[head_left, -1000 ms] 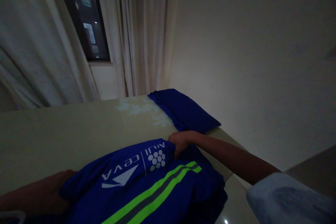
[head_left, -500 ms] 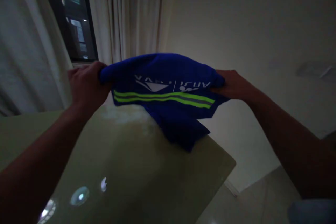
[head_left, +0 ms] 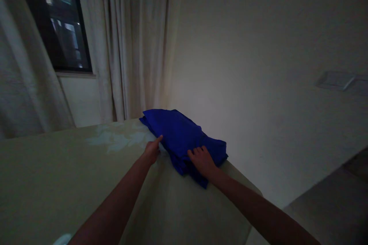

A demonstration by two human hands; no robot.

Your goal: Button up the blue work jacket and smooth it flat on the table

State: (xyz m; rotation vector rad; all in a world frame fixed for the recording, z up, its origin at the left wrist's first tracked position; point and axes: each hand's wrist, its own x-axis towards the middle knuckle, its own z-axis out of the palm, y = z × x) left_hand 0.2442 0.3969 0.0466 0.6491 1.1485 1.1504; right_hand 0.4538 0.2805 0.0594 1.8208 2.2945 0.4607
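A dark blue work garment lies loosely folded in a heap at the far right corner of the table, its printed and striped side out of sight. At its near left edge, my left hand is closed on the cloth, thumb on top and the other fingers mostly hidden. My right hand is on the garment's near right part, its fingers bent over the fabric and its thumb hidden. A corner of cloth hangs down beside the right wrist.
The pale, glossy table carries a light leaf-like pattern or reflection near its far edge. Behind it hang long curtains beside a dark window. A plain wall with a switch or socket plate stands close on the right.
The garment has come down from mid-air onto the table, and its striped, lettered face has gone from view. Both hands have lowered and moved closer together.
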